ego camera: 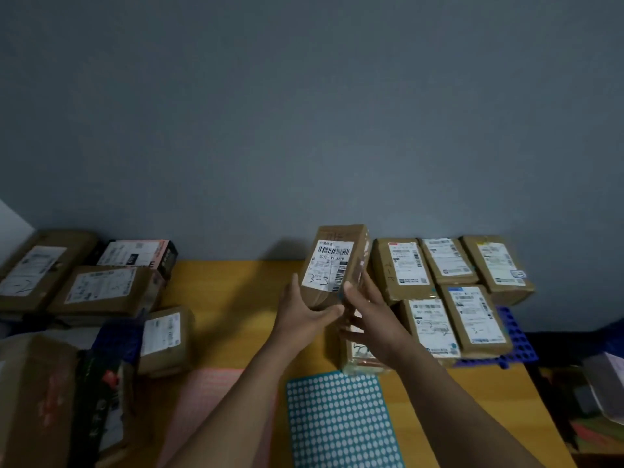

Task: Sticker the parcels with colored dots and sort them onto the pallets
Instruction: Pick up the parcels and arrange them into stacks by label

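Both hands clamp the parcel between them. L hand cups the near-left edge w/ thumb across the near end. R hand has thumb on the label face, fingers wrapped round the R flank. Parcel is held off the table, tilted, label toward camera, between the L and R stacks.

Risks:
- No dot visible on it, so it could get sorted unstickered.
- Grip sits low on the box. It may tip fwd if one hand lets go to reach the teal dot sheet.
- Second parcel lies right under the R wrist, easy to knock.
- Wrong pallet if the code is misread.

Writing:
- White label has barcodes and handwritten "3-3"; print too blurred to read.
- Neighbour parcel on the blue pallet shows "3-"; rest illegible.
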